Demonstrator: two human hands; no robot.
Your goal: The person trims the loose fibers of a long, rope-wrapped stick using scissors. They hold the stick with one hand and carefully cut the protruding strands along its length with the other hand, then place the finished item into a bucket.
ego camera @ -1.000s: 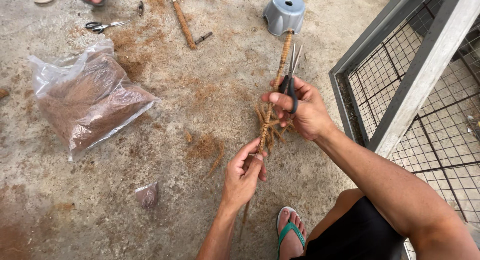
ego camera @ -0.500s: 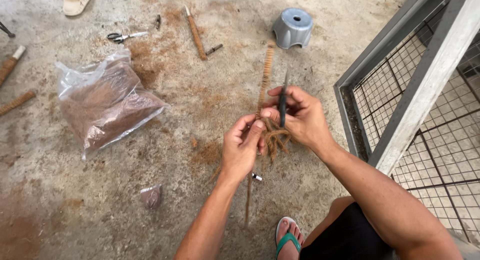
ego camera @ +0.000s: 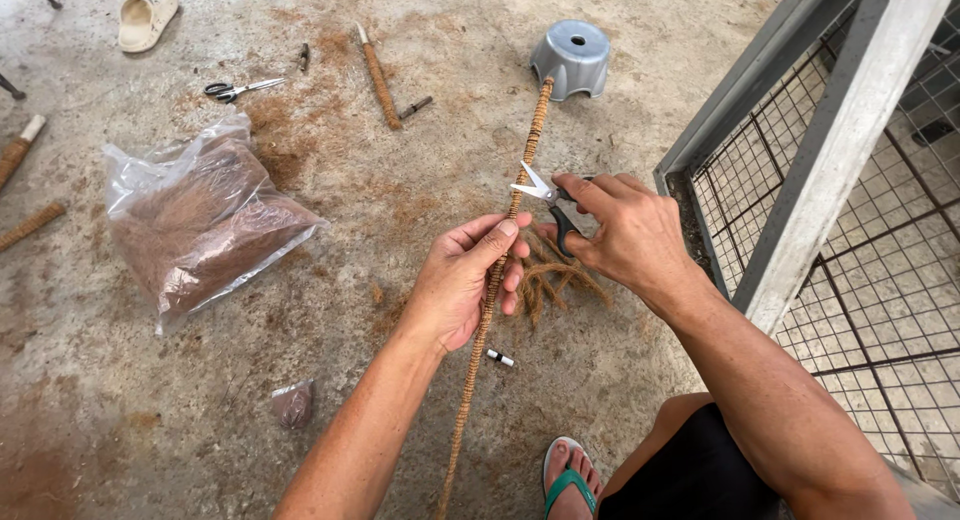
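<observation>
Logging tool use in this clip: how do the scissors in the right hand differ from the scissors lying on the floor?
The scissors in the right hand are held up, blades open beside the fibre-wrapped stick; the scissors on the floor lie flat, untouched, blades closed. The held pair looks larger, being nearer the camera. Both have dark handles and metal blades.

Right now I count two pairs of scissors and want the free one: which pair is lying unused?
The black-handled scissors lying on the floor at upper left, above the plastic bag. The other scissors are in the right hand, blades at the wrapped stick.
</observation>
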